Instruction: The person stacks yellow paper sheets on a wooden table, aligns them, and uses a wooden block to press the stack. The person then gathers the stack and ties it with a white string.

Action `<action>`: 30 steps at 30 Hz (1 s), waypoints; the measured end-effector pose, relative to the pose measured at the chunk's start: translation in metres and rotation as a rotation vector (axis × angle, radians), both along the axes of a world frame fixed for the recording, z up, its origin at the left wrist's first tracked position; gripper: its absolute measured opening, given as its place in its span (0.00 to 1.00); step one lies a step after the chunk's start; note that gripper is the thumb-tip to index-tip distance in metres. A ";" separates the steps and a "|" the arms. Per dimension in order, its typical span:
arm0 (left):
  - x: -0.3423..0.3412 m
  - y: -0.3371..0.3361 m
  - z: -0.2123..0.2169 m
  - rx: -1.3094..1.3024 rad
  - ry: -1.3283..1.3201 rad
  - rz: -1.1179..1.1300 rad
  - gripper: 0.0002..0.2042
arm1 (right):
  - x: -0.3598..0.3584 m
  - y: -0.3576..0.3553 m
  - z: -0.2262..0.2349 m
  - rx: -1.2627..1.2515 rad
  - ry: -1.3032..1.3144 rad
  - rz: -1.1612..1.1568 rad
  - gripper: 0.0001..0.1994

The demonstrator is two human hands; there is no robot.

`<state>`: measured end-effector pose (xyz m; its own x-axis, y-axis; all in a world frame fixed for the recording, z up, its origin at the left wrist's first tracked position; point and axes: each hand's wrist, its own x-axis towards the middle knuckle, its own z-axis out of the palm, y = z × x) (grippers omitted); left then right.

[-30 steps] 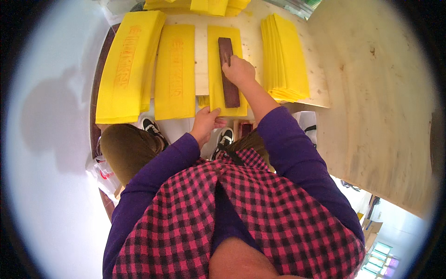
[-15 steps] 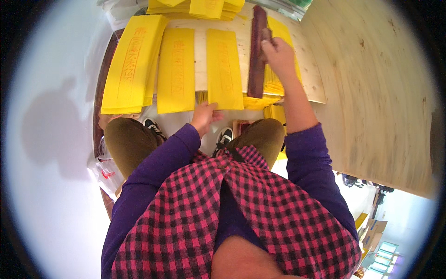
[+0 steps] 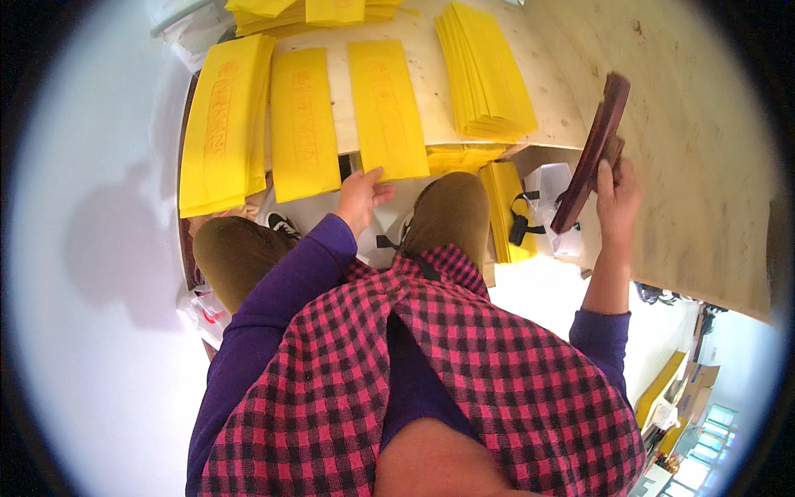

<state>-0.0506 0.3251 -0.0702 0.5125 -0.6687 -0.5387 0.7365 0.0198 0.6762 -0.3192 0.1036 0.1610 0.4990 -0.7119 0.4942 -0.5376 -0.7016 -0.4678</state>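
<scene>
Three long yellow sheets lie side by side on the pale worktop (image 3: 431, 58), each printed with faint red marks. Furthest left is a thick stack of yellow sheets (image 3: 222, 124) whose near end hangs past the worktop's edge above the person's left knee. Next to it lies a single yellow sheet (image 3: 303, 124), and beside that a third yellow sheet (image 3: 386, 108), which also juts over the near edge. The left hand (image 3: 361, 197) rests at the near end of this third sheet, its fingers loosely spread, with the tips touching the paper's lower edge. Below the hand a dark shoe (image 3: 284, 224) shows between the olive-trousered knees. Right of the third sheet, across a strip of bare worktop, sits a tall fanned pile of yellow paper (image 3: 484, 70), and more yellow bundles (image 3: 505, 207) stand under the worktop's edge beside a white bag with a black strap (image 3: 542, 203). Further right, the right hand (image 3: 614, 199) is raised well clear of the sheets, out over a large plywood board (image 3: 696, 149). Its fingers are wrapped tight around the lower part of a long dark-red wooden block (image 3: 592, 149), held tilted with its upper end pointing away. Along the far edge lie further yellow stacks (image 3: 315, 12).
</scene>
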 end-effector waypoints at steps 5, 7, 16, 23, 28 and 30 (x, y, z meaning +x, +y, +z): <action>0.003 -0.003 -0.007 -0.021 0.009 0.025 0.11 | -0.065 0.012 -0.082 0.022 0.240 -0.093 0.10; 0.005 -0.002 -0.010 -0.013 -0.011 0.012 0.11 | -0.086 0.019 -0.120 0.155 0.286 -0.069 0.10; 0.012 0.004 -0.005 0.057 0.013 0.037 0.12 | -0.113 0.033 -0.287 0.513 0.700 -0.130 0.18; 0.014 0.010 0.003 0.044 0.028 -0.022 0.12 | -0.076 0.029 -0.371 0.705 0.826 -0.012 0.16; 0.015 0.009 0.009 0.094 0.013 -0.020 0.13 | -0.051 0.021 -0.427 0.801 0.924 -0.034 0.14; 0.016 0.006 0.012 0.090 0.041 -0.052 0.13 | -0.042 0.015 -0.444 0.861 0.932 -0.075 0.14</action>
<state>-0.0351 0.3313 -0.0587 0.4549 -0.6416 -0.6176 0.7620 -0.0784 0.6428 -0.3607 0.1182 -0.2831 0.3518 -0.6683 -0.6554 -0.9321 -0.3143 -0.1799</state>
